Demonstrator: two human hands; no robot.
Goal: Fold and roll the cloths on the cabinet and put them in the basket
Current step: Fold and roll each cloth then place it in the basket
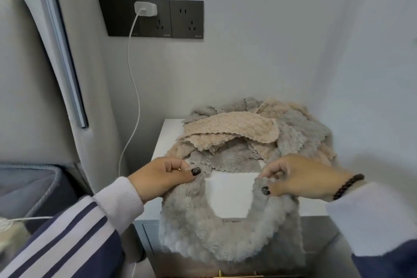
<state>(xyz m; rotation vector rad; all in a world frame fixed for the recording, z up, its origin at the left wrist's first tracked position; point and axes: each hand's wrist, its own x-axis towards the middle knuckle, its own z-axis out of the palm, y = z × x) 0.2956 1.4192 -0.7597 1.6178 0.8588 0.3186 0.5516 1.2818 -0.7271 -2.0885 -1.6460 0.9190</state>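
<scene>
We pinch the grey cloth (228, 230) by its two upper corners, left hand (162, 176) and right hand (300, 178) curled tight on them, and it sags between over the white cabinet (232, 192) front edge. At twelve o'clock lies the cloth pile (255, 133); at nine o'clock, the grey basket (33, 189).

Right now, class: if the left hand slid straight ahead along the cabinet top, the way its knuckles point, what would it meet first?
Probably the pile of cloths. The left hand, gripping the grey cloth, sits just before the pile's near edge, though depth is hard to judge.
</scene>
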